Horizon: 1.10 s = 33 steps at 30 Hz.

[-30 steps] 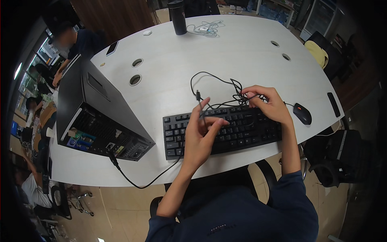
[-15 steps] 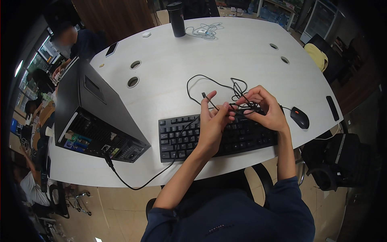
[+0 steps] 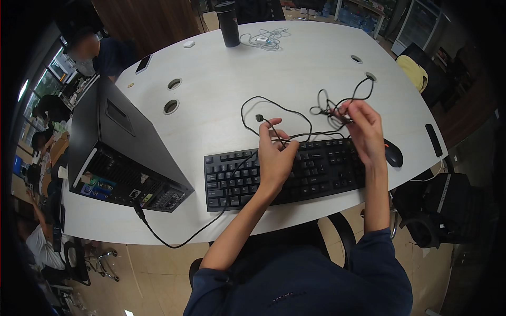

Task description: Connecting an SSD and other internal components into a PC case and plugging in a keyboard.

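Observation:
My left hand (image 3: 275,160) is closed on a thin black cable above the keyboard (image 3: 232,181). The cable's plug (image 3: 259,118) sticks out past its fingertips. To the right, my right hand (image 3: 365,134) pinches a tangled bundle of black cable (image 3: 329,109), held up beyond the keyboard's far edge. Loops of this cable spread over the table between both hands. A black mouse (image 3: 393,154) sits beside my right wrist, partly hidden by it. At the left stands a black computer tower (image 3: 132,131), its rear ports facing me, with a black cord (image 3: 139,210) plugged in.
The white table (image 3: 221,79) has round cable holes, one pair at the left and one at the right. A dark tumbler (image 3: 228,26), a pale coiled cable (image 3: 270,39) and a phone (image 3: 143,63) lie farther back. Another person (image 3: 108,55) sits beyond the tower.
My right hand has moved right and up with the cable bundle, away from my left hand. The bundle is looser, and the plug end has shifted slightly left.

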Motion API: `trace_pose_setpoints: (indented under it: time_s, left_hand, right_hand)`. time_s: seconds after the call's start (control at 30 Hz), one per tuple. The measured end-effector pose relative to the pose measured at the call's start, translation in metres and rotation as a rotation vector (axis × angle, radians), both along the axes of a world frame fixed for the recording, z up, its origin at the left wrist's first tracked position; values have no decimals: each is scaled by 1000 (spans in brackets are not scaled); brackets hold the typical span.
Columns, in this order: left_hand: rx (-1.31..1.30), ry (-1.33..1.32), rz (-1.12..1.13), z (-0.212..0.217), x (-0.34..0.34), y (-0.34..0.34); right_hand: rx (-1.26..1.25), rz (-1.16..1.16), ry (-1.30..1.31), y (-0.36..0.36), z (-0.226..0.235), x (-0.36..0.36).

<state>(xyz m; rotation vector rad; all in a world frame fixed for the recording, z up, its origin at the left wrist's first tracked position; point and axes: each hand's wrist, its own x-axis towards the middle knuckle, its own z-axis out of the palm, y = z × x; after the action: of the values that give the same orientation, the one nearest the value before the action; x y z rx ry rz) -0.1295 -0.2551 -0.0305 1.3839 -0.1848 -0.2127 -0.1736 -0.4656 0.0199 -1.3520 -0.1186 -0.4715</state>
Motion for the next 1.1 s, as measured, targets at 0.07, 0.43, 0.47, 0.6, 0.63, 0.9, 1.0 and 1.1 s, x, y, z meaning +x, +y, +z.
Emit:
trace_pose_setpoints:
  time_s: [0.07,0.43,0.47,0.6,0.63,0.9,1.0,1.1]
  left_hand:
    - [97,-81,-17,-2,3,2]
    - [-3,-134,-314,9,0,2]
    - [-7,-111,-336,7,0,1]
    - [-54,-91,-544,2,-3,-3]
    - [-30,-133,-560,3,-6,-5]
    - [211,-210,-457,25,-17,2]
    - [184,-189,-489,27,-17,1]
    - [223,-92,-447,23,-12,-1]
  right_hand:
    - [-1,-30,-18,-8,5,-1]
    - [-505,9,-37,17,19,-6]
    - [-508,11,-37,18,20,-7]
    - [-451,35,110,24,19,-10]
    - [-448,24,129,26,18,-9]
    - [-487,-15,92,32,19,-12]
    - [-609,-51,61,30,10,-8]
    - [-630,-76,-12,32,-2,-4]
